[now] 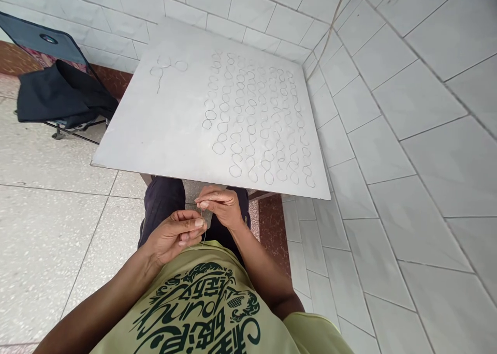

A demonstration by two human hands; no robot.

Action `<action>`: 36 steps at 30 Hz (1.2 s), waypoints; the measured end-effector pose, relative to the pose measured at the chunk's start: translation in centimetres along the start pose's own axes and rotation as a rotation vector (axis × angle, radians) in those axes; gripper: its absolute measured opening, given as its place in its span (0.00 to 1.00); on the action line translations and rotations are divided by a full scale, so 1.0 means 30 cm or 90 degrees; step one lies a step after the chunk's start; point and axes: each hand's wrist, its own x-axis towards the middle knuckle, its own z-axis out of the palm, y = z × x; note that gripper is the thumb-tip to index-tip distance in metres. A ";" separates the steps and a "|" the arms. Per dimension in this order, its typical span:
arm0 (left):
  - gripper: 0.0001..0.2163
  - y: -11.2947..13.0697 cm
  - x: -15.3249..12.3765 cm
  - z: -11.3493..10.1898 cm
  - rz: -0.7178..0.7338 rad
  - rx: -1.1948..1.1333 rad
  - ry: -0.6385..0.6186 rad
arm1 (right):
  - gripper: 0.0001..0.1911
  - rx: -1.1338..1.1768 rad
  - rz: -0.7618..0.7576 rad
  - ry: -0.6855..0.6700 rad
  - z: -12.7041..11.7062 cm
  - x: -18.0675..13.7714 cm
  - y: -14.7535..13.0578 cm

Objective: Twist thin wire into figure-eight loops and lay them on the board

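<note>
Between my hands is a thin wire point(204, 236), its lower end curving down past my left fingers. My left hand point(178, 233) pinches it between thumb and index finger, in front of my shirt. Just above and to the right, my right hand point(221, 206) pinches the wire's upper part with thumb and fingertips. Both hands are below the near edge of the white table point(155, 142). Rows of wire pieces bent into figure-eight shapes point(251, 131) lie on the table's right half. At its far left lie a few thin looped wires point(159, 72), tangled or overlapping.
A folding chair point(50, 38) with a dark cloth point(58, 95) on it stands to the left. White tiled walls point(407, 111) close in behind the table and on the right. A pale cable point(332, 25) hangs at the corner. My legs point(165, 196) reach under the table.
</note>
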 end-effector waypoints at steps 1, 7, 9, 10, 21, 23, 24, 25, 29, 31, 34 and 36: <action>0.08 0.002 -0.001 0.005 0.004 0.002 0.002 | 0.08 -0.014 -0.004 0.005 0.001 0.001 -0.008; 0.10 0.034 -0.015 0.024 0.100 0.245 0.059 | 0.20 0.050 0.073 -0.094 -0.061 0.002 -0.021; 0.11 0.051 -0.022 0.028 0.143 0.365 0.082 | 0.20 0.071 0.098 -0.120 -0.109 0.003 -0.023; 0.12 0.058 -0.025 0.028 0.164 0.418 0.094 | 0.19 0.066 0.103 -0.112 -0.133 0.003 -0.029; 0.13 0.058 0.000 -0.003 0.218 0.630 0.167 | 0.15 -0.441 -0.081 -0.223 -0.126 0.031 -0.137; 0.13 0.054 0.006 -0.006 0.211 0.613 0.163 | 0.16 -0.468 -0.104 -0.216 -0.118 0.029 -0.110; 0.13 0.052 0.008 -0.007 0.206 0.603 0.160 | 0.17 -0.475 -0.110 -0.207 -0.116 0.025 -0.093; 0.13 0.050 0.010 -0.009 0.200 0.593 0.156 | 0.18 -0.481 -0.113 -0.197 -0.113 0.021 -0.077; 0.13 0.045 0.014 -0.019 0.177 0.559 0.143 | 0.20 -0.485 -0.098 -0.174 -0.100 0.004 -0.037; 0.13 0.044 0.015 -0.027 0.182 0.552 0.144 | 0.20 -0.490 -0.080 -0.172 -0.093 0.001 -0.043; 0.13 0.039 0.017 -0.042 0.198 0.563 0.152 | 0.17 -0.518 -0.069 -0.168 -0.087 0.003 -0.070; 0.13 0.034 0.018 -0.051 0.199 0.571 0.159 | 0.15 -0.532 -0.071 -0.166 -0.085 0.005 -0.085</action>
